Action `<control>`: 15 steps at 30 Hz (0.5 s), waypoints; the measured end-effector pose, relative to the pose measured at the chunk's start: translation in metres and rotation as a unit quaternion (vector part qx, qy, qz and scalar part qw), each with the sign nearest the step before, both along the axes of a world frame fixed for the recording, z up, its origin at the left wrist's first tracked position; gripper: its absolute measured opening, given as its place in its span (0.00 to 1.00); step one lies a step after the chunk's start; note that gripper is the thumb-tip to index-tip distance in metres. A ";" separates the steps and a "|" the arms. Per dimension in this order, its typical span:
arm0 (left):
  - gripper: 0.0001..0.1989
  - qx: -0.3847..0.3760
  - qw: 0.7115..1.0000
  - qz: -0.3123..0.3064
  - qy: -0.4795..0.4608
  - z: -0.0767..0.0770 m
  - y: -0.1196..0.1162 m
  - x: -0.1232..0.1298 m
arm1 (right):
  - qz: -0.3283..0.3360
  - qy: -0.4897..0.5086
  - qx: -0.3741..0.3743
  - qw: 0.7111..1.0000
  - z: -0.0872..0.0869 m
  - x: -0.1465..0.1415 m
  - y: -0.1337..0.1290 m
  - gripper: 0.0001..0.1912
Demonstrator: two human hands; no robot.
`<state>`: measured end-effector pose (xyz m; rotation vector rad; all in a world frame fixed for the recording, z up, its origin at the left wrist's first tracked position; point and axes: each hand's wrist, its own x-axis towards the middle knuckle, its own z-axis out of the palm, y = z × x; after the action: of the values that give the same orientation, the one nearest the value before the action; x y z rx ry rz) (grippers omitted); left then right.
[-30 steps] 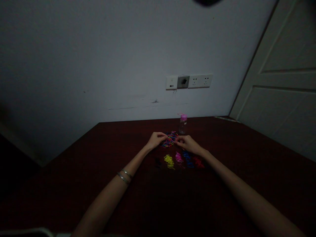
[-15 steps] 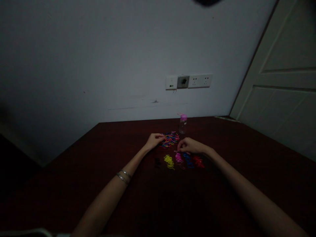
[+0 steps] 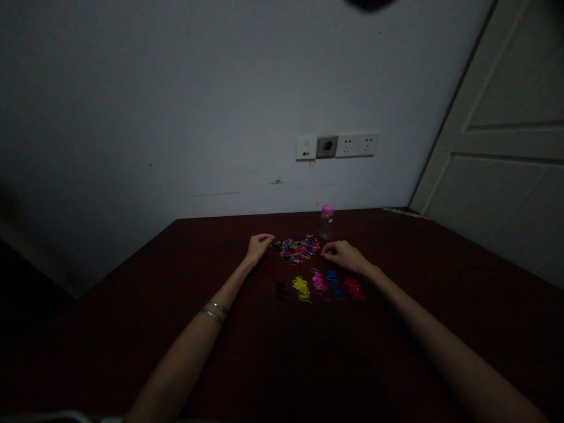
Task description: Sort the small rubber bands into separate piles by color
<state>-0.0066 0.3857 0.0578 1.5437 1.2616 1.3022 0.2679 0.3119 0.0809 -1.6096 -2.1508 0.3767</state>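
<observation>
The mixed band pile [image 3: 299, 249] stretched lengthwise between left hand [image 3: 258, 247] and right hand [image 3: 344, 256], both narrow; any grip was unclear.

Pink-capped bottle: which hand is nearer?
Right: the right hand is just in front of the bottle; the left hand is farther, at the left end of the multicolored pile.

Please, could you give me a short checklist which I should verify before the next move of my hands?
1. Yellow pile apart from pink pile: ok, a gap shows.
2. Black pile easy to see: not ok, very dark on the dark table.
3. Bottle upright: ok.
4. Left hand clear of mixed pile: cannot tell, fingertips are at its edge.
5. Right hand empty: cannot tell, too dim.
</observation>
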 end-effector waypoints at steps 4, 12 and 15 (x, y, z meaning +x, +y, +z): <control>0.13 0.004 1.000 0.023 0.013 -0.003 0.004 -0.009 | -0.001 -0.056 0.017 0.998 -0.002 -0.007 -0.005 0.11; 0.14 0.006 0.999 0.022 0.032 -0.004 0.002 -0.008 | 0.022 -0.079 0.059 0.995 -0.006 -0.015 -0.008 0.10; 0.13 0.007 0.999 0.020 0.038 -0.004 0.000 -0.008 | 0.027 -0.073 0.067 0.995 -0.008 -0.015 -0.007 0.09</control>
<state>-0.0141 0.3854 0.0536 1.5982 1.3393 1.2922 0.2527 0.3048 0.0729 -1.5495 -2.2779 0.1294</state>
